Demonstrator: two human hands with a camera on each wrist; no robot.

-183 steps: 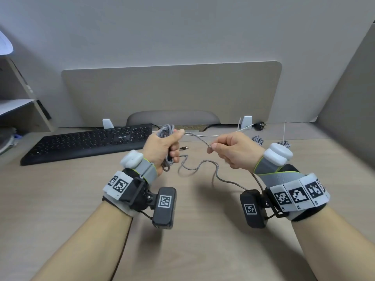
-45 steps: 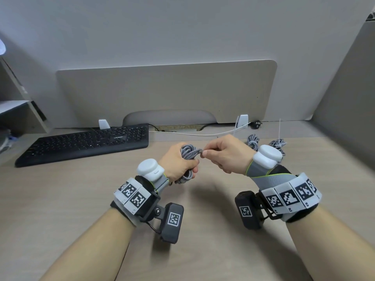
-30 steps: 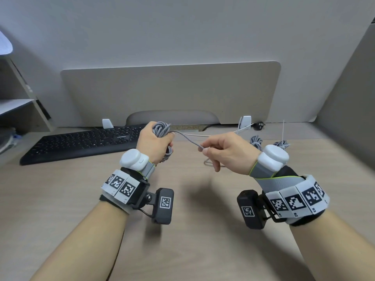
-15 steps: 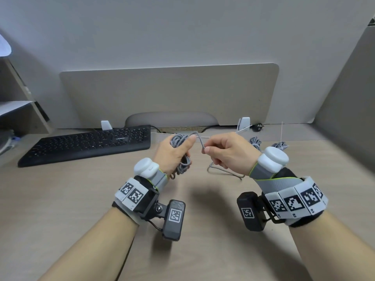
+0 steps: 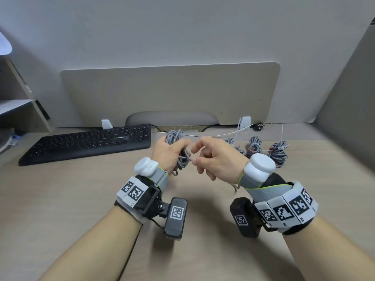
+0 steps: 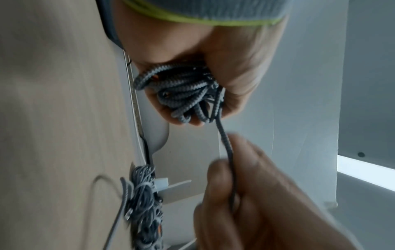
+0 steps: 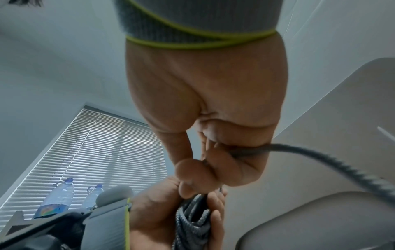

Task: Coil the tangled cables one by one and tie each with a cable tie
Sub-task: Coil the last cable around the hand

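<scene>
Left hand point(image 5: 166, 153) clenched around coiled cable point(image 5: 176, 136), right hand point(image 5: 215, 159) pinching its loose strand.

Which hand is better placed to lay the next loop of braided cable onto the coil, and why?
The right hand. It pinches the free strand of the braided cable just beside the coil, while the left hand is fully occupied gripping that coil.
</scene>
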